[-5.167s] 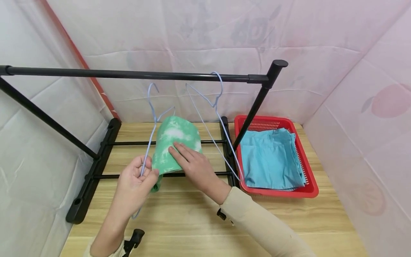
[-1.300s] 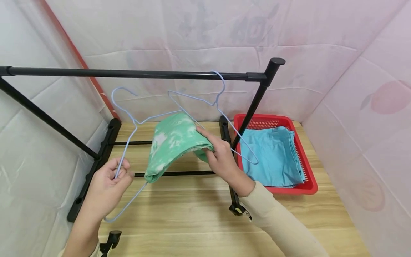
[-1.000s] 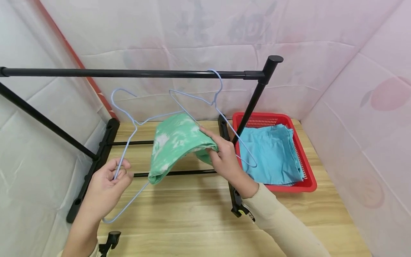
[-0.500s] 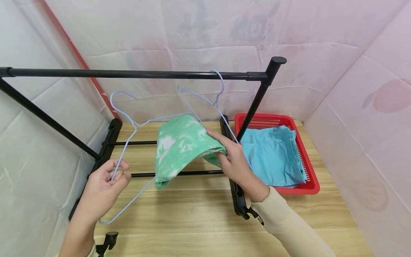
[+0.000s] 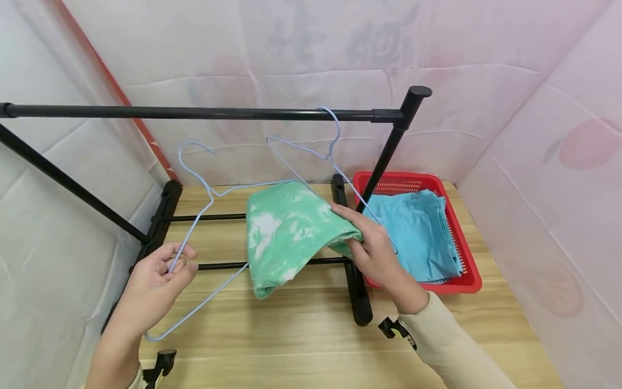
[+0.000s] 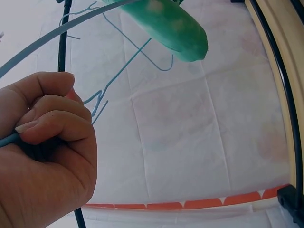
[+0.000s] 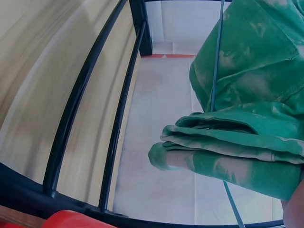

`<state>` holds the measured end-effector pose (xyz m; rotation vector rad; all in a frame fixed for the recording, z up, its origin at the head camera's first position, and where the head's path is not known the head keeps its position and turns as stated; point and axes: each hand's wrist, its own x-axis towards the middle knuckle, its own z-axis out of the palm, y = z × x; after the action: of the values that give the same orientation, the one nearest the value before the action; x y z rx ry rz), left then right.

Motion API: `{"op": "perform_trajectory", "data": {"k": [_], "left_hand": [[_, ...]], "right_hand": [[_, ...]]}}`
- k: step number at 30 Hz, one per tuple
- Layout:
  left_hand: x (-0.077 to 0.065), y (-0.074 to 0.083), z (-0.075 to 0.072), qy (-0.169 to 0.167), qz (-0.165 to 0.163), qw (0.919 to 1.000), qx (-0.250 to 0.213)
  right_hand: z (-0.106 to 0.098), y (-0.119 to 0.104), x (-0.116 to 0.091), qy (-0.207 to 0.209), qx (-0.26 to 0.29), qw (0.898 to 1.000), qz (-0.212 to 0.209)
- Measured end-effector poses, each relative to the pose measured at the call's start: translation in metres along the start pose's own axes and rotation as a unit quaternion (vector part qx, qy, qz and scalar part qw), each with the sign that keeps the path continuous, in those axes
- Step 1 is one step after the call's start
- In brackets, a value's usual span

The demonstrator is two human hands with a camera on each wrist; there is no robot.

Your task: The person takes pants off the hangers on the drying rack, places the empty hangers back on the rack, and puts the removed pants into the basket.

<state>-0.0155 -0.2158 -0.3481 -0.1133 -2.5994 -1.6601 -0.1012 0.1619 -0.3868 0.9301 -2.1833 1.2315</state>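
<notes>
A folded green-and-white tie-dye garment (image 5: 291, 227) hangs over a light-blue wire hanger (image 5: 191, 229), whose hook stands free below the rack's top bar. My left hand (image 5: 153, 286) grips the hanger's left side with curled fingers, as the left wrist view also shows. At the garment's right end, my right hand (image 5: 374, 251) pinches the cloth between thumb and fingers. Layered folds of the garment (image 7: 228, 152) show in the right wrist view, where the hanger wire (image 7: 217, 61) runs beside them. The garment hides the hanger's right part in the head view.
A black rack (image 5: 218, 113) spans the wooden table (image 5: 291, 346). A second blue hanger (image 5: 335, 141) hangs on its bar near the right post. To the right stands a red basket (image 5: 468, 259) with folded blue cloth (image 5: 413, 237). White sheets form walls around the table.
My right hand went from lying on the garment to pinching it, and has drawn it rightward, spreading it wider. My left hand moved left with the hanger, then stayed nearly still.
</notes>
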Motion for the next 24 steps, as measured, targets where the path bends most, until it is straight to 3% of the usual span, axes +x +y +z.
{"op": "perform_trajectory", "data": {"k": [9, 24], "left_hand": [[-0.003, -0.003, -0.006, 0.015, -0.002, 0.9998, 0.014], [-0.002, -0.004, -0.008, 0.027, 0.015, 0.9991, 0.028]], "right_hand": [[-0.005, 0.004, 0.002, 0.022, 0.014, 1.0, -0.015], [-0.016, -0.011, 0.012, 0.086, 0.08, 0.993, 0.009]]}}
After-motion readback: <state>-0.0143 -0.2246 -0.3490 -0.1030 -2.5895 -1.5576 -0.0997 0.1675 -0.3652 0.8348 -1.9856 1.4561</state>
